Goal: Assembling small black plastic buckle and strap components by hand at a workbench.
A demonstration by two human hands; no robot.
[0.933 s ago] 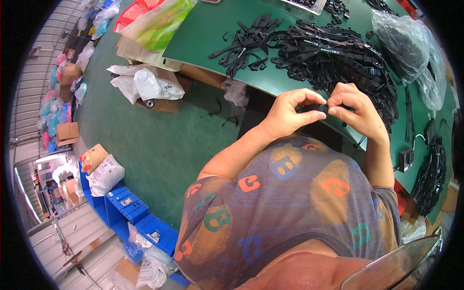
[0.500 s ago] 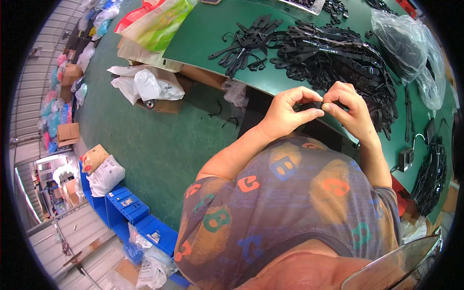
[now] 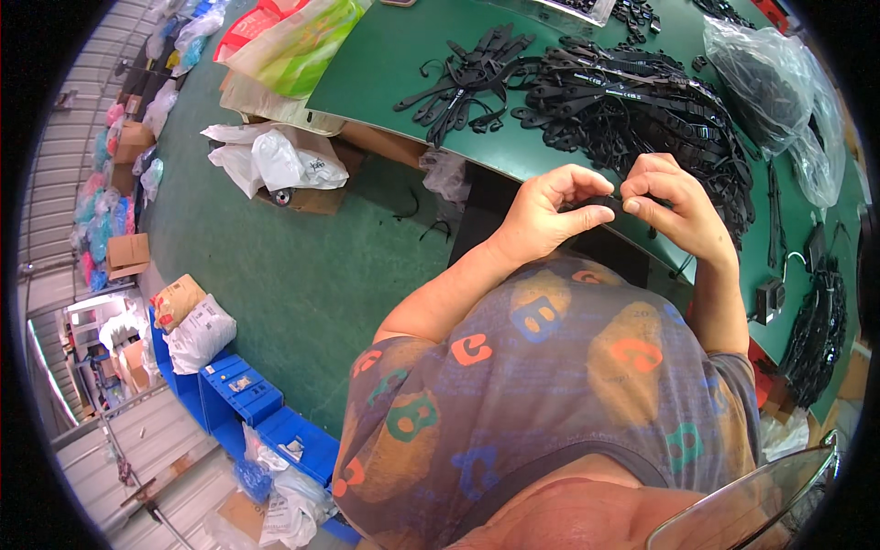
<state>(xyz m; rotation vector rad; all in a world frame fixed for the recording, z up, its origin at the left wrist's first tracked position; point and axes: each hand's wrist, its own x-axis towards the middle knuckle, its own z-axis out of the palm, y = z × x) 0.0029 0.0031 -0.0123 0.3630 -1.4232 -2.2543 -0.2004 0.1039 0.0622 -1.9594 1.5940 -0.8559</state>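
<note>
In front of my chest, my left hand (image 3: 553,213) pinches a short black strap (image 3: 602,202) between thumb and fingers. At its other end, the thumb and fingertips of my right hand (image 3: 676,206) are closed on the same strap; the fingers hide much of it. A thin dark strand hangs below my right wrist. Just beyond both hands, a large heap of black straps with buckles (image 3: 632,96) covers the green table (image 3: 367,78). To its left lies a smaller bundle of black straps (image 3: 467,82).
A clear plastic bag of black parts (image 3: 761,87) sits at the right back. More black straps (image 3: 814,339) hang by the table's right edge, near a small black device (image 3: 770,300). White bags (image 3: 280,160) stand on the floor at left, blue crates (image 3: 240,390) lower left.
My right hand has moved slightly right and down, widening the gap between my fingertips, so more of the black strap shows. The left hand has stayed almost in place.
</note>
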